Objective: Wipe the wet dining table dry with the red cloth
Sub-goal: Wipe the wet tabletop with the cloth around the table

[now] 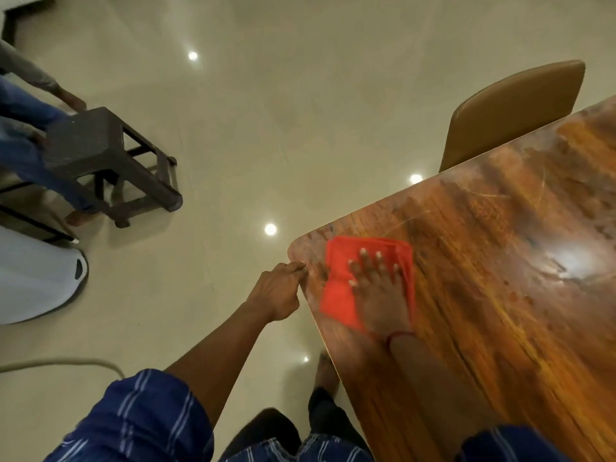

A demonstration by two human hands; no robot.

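So the wiping is properly underway but I'd say it's nowhere near finished. The right hand (378, 288) is flat on the red cloth (346, 288), fingers spread wide and palm pressing down, not gripping it at all, just pinning it to the table (483, 295) and pushing. The cloth looks folded into a rough rectangle and sits right by the near corner, close to the edge, with the hand covering most of its right half. It's a bit blurry there, so I'd guess mid-stroke. The left hand (278, 290) is off to the side with fingers curled together, fingertips touching the table's edge just beside the corner, looks like it's bracing; can't really tell if it's pinching the rim or only resting on it. As for progress: the wood around the corner and further out has hazy, mottled patches and streaks, and there's a big glare spot from a ceiling light further along, so honestly it's hard to separate wet film from reflection. My read is that only this corner is being worked and most of the top stretching away to the right is left to do. A tan chair (513, 111) is tucked in at the far side, and a dark stool (110, 161) stands well apart on the floor (266, 111), next to someone else.
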